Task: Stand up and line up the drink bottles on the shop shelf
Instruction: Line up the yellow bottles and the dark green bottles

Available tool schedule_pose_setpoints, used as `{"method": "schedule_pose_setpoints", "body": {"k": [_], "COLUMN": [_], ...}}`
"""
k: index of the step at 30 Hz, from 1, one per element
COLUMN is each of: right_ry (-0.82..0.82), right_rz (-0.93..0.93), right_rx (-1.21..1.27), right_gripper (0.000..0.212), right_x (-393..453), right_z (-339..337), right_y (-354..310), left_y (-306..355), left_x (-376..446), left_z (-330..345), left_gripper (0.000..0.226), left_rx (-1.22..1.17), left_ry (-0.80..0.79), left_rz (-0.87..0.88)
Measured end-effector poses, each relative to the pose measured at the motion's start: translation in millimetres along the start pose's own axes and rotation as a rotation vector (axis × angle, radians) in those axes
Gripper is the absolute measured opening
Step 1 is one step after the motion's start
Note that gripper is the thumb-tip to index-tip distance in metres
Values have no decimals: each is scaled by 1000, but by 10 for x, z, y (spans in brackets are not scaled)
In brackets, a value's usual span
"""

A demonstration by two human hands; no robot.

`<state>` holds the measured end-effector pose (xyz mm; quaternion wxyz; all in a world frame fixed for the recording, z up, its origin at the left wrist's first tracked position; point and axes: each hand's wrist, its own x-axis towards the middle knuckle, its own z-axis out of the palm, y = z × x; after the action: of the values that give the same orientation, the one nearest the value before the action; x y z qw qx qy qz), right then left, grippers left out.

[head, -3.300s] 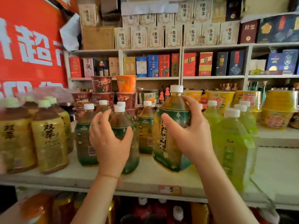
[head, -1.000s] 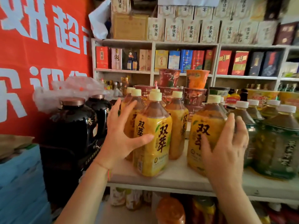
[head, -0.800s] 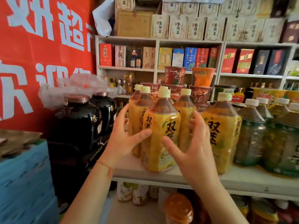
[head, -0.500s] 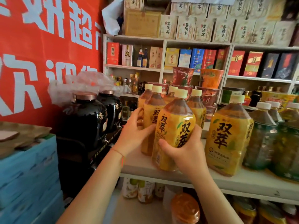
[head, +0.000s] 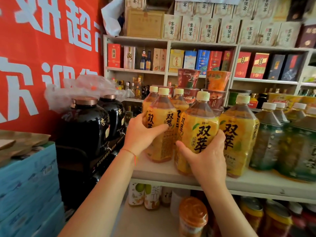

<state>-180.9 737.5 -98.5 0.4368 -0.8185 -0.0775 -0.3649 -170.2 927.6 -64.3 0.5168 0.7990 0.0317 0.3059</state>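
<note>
Yellow-labelled bottles (head: pixel 196 134) fill both hands (head: pixel 207 161) (one apiece), black jars (head: pixel 85 127) left, green-labelled bottles (head: pixel 268 139) crowding right.

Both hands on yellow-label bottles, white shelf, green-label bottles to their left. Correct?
One thing is off. The head view shows the green-label bottles to the right of the yellow ones; on the left stand black jars. The rest holds: the left hand grips one yellow-label bottle, the right hand another, on the white shelf.
</note>
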Motion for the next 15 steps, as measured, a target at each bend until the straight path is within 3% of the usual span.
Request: {"method": "schedule_pose_setpoints", "body": {"k": [2, 6, 10, 13, 15], "right_ry": [5, 6, -11, 119, 215], "right_rz": [-9, -11, 1, -44, -63], "right_rx": [-2, -43, -93, -237, -303], "right_gripper": [122, 125, 126, 122, 118], "right_x": [-10, -22, -19, 14, 46], "right_z": [2, 7, -14, -44, -48], "right_y": [3, 1, -24, 8, 87], "left_y": [11, 12, 14, 31, 23], "left_x": [-3, -38, -115, -184, -224], "left_z": [-81, -44, 81, 104, 103], "left_gripper": [70, 94, 104, 116, 113], "left_rx": [-45, -90, 28, 213, 241], "left_ry": [-25, -125, -31, 26, -27], "left_rz": [-8, -77, -20, 50, 84]}}
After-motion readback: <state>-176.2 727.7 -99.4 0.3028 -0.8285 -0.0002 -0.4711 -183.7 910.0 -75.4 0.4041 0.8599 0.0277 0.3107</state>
